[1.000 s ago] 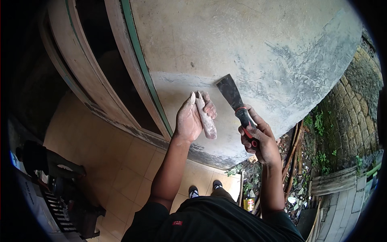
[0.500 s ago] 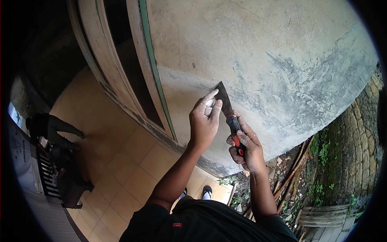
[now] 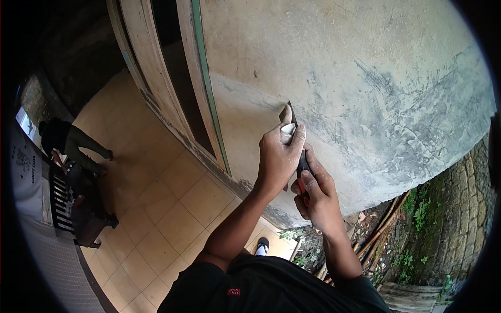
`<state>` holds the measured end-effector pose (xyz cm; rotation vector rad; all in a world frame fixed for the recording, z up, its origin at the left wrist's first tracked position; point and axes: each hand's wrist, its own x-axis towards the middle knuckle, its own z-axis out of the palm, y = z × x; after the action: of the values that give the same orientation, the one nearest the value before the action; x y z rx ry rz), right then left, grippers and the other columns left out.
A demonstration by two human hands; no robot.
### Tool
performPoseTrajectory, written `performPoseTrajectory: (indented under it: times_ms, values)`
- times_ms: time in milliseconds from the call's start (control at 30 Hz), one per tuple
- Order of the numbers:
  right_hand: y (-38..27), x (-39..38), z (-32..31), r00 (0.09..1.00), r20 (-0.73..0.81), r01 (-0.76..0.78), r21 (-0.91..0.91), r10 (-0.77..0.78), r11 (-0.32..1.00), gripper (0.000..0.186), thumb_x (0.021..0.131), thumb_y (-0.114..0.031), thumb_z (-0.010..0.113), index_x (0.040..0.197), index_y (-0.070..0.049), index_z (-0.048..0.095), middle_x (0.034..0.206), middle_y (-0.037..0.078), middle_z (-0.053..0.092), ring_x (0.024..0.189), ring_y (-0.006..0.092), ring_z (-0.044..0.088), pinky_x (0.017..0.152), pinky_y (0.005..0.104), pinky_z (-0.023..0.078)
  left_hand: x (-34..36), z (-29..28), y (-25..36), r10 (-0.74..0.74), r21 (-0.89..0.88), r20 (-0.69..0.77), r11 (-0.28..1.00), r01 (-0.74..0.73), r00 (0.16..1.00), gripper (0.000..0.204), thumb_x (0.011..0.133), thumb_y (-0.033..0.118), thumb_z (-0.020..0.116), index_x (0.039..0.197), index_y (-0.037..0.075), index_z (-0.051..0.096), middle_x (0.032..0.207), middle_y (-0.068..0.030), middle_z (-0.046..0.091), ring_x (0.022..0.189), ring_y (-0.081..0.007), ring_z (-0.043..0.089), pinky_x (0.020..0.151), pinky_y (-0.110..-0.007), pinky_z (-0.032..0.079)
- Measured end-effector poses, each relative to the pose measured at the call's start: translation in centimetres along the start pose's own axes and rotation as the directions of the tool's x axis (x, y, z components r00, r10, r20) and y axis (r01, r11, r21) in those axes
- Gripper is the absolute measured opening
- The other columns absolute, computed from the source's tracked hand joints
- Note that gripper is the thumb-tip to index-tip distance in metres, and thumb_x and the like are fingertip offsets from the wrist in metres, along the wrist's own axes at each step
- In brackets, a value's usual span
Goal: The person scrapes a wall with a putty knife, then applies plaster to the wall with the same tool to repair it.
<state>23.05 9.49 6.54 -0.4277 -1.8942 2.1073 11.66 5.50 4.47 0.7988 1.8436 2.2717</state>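
My right hand [image 3: 322, 201] is wrapped round the black and red handle of a putty knife [image 3: 302, 164], its thumb along the handle. The dark blade points up, turned nearly edge-on. My left hand [image 3: 278, 159] is closed round a white lump [image 3: 287, 132] that shows between thumb and fingers; what it is made of, I cannot tell. The left fingers lie against the blade near its tip and hide part of it. Pale dust coats the fingers of both hands. Just beyond them stands a plastered wall [image 3: 344, 109] with grey, rough patches.
A wooden frame with a green edge [image 3: 206, 88] borders the wall at left. Tan floor tiles [image 3: 172, 216] lie below. At far left a person [image 3: 73, 143] bends by a dark bench [image 3: 83, 203]. Bamboo poles [image 3: 383, 227] and plants lie right, beside a mossy stone wall [image 3: 454, 208].
The blade has turned from showing its broad side to nearly edge-on. My left hand has come closer to the right one, further along the blade. The view has shifted slightly.
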Motion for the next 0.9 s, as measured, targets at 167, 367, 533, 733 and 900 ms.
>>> performPoseTrajectory:
  times_ms: [167, 367, 533, 733, 900]
  values:
    - [1.1, 2.1, -0.2, 0.996, -0.003, 0.092, -0.159, -0.094, 0.983, 0.048, 0.101, -0.012, 0.036, 0.149, -0.015, 0.028, 0.071, -0.002, 0.048, 0.045, 0.0035, 0.034, 0.040, 0.0192, 0.030, 1.7, -0.1, 0.9, 0.005, 0.030, -0.055, 1.000, -0.004, 0.998, 0.050, 0.095, 0.011, 0.055, 0.138, -0.009, 0.037, 0.063, 0.0007, 0.055, 0.056, -0.0045, 0.047, 0.050, -0.024, 0.042]
    - [3.5, 2.2, -0.9, 0.978, 0.015, 0.204, -0.231, -0.206, 0.951, 0.050, 0.101, -0.013, 0.037, 0.150, -0.013, 0.025, 0.071, -0.002, 0.046, 0.047, 0.0035, 0.034, 0.042, 0.0190, 0.030, 1.5, -0.1, 0.3, -0.007, 0.010, -0.011, 1.000, 0.008, 1.000, 0.045, 0.096, 0.013, 0.055, 0.135, -0.007, 0.044, 0.060, 0.0021, 0.051, 0.054, -0.0037, 0.044, 0.048, -0.025, 0.039]
    - [0.2, -0.2, 0.8, 0.990, 0.070, 0.133, -0.219, -0.121, 0.967, 0.051, 0.102, -0.012, 0.035, 0.151, -0.011, 0.021, 0.075, 0.000, 0.047, 0.052, 0.0047, 0.035, 0.046, 0.0200, 0.031, 0.8, -1.2, 0.0, 0.013, 0.091, -0.017, 0.996, -0.012, 1.000, 0.025, 0.096, 0.014, 0.054, 0.085, -0.007, 0.060, 0.057, -0.0028, 0.055, 0.051, -0.0070, 0.047, 0.047, -0.027, 0.040]
    - [1.1, 0.4, 1.0, 0.973, 0.047, 0.228, -0.356, -0.226, 0.906, 0.052, 0.101, -0.009, 0.033, 0.151, -0.010, 0.020, 0.075, 0.000, 0.047, 0.052, 0.0041, 0.036, 0.046, 0.0197, 0.032, 1.0, -1.3, 0.6, -0.055, 0.011, -0.003, 0.998, 0.055, 0.998, 0.025, 0.095, 0.014, 0.055, 0.098, -0.010, 0.061, 0.054, 0.0001, 0.048, 0.053, -0.0050, 0.042, 0.048, -0.025, 0.037]
    - [0.2, 1.4, 0.0, 0.995, 0.035, 0.104, -0.325, -0.098, 0.940, 0.051, 0.099, -0.009, 0.037, 0.148, -0.002, 0.023, 0.083, 0.007, 0.052, 0.066, 0.0125, 0.044, 0.064, 0.0254, 0.038, 1.7, -0.4, -0.4, 0.001, 0.027, -0.054, 1.000, 0.000, 0.999, 0.025, 0.096, 0.013, 0.053, 0.095, -0.011, 0.059, 0.056, 0.0005, 0.048, 0.053, -0.0052, 0.041, 0.047, -0.026, 0.036]
